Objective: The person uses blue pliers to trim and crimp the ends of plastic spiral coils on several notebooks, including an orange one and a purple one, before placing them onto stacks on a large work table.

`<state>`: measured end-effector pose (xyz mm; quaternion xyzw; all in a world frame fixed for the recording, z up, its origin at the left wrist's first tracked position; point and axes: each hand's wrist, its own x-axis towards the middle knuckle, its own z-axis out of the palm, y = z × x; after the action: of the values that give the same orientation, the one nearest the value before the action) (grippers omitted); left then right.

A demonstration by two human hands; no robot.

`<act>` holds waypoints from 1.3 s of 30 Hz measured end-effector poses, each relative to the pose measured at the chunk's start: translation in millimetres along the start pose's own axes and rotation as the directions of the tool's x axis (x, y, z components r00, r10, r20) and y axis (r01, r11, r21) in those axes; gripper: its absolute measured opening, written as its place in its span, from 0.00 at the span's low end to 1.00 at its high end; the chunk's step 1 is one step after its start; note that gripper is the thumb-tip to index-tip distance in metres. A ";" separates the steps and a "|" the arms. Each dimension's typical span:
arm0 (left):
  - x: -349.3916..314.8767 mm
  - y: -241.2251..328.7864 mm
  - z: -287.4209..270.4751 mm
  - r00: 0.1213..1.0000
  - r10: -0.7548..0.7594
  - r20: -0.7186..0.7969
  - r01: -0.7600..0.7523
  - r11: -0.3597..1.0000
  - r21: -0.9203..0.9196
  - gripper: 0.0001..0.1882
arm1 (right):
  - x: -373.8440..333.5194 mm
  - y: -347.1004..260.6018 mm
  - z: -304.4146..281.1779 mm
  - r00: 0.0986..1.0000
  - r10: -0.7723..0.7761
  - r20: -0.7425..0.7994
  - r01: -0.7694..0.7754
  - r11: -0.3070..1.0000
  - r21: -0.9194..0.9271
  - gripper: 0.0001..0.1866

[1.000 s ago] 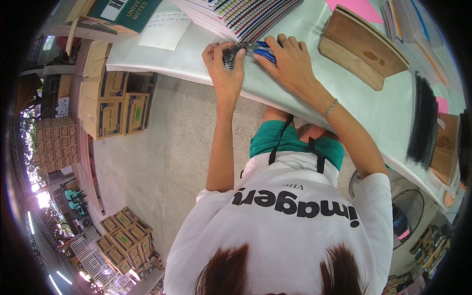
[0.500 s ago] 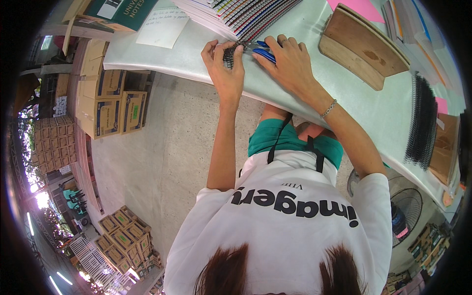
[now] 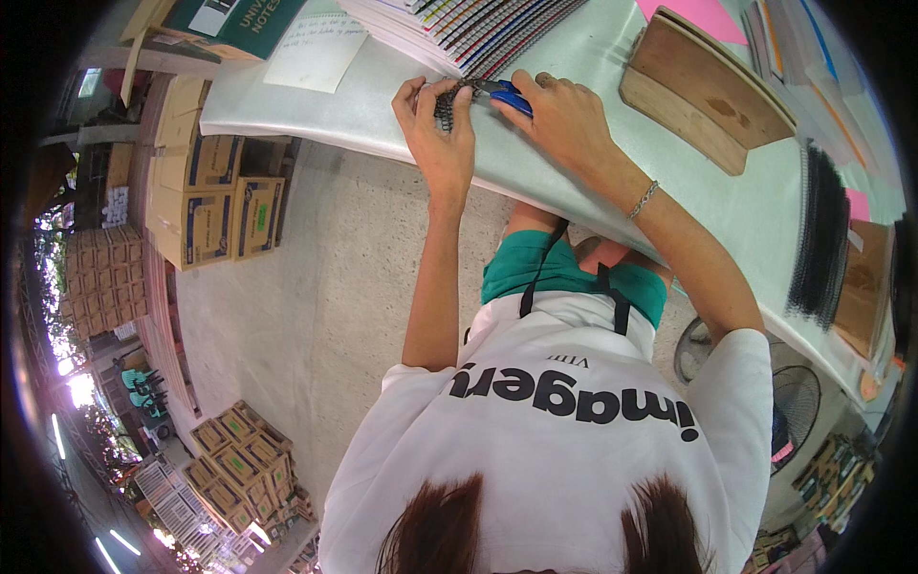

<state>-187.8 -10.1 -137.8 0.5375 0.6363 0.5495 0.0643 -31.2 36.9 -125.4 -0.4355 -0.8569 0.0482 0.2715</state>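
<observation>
The right hand (image 3: 572, 120), at the upper centre of the frame, was clamped around blue-handled pliers (image 3: 513, 102), whose handles had drawn closer together than half a second earlier, which suggested that the tool was being squeezed at the dark wire coils (image 3: 444, 115). The left hand (image 3: 440, 143) held these coils pinched between thumb and fingers above the table (image 3: 354, 110), its position nearly unchanged. Writing appeared on the sheet (image 3: 317, 53) and green box (image 3: 225, 29) at upper left, the cartons (image 3: 208, 230) at left and the white shirt (image 3: 564, 459) at lower centre.
</observation>
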 end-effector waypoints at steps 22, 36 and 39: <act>-3.7 2.0 -0.1 0.999 0.021 0.035 -0.023 0.997 0.068 0.13 | -10.3 1.1 0.6 0.993 -0.033 -0.111 0.021 0.994 -0.108 0.20; -3.1 2.7 1.3 1.000 -0.013 0.027 0.010 0.995 0.097 0.10 | -0.9 3.5 3.2 1.000 -0.025 0.012 0.026 0.995 -0.101 0.20; -3.3 1.8 1.9 1.000 -0.011 0.025 0.008 0.994 0.106 0.09 | -0.7 3.2 0.8 0.997 0.020 0.080 -0.014 0.997 -0.077 0.20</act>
<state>-184.0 -11.7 -138.9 0.5443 0.6661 0.5078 0.0468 -28.9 38.5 -127.4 -0.4503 -0.8647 0.0353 0.2195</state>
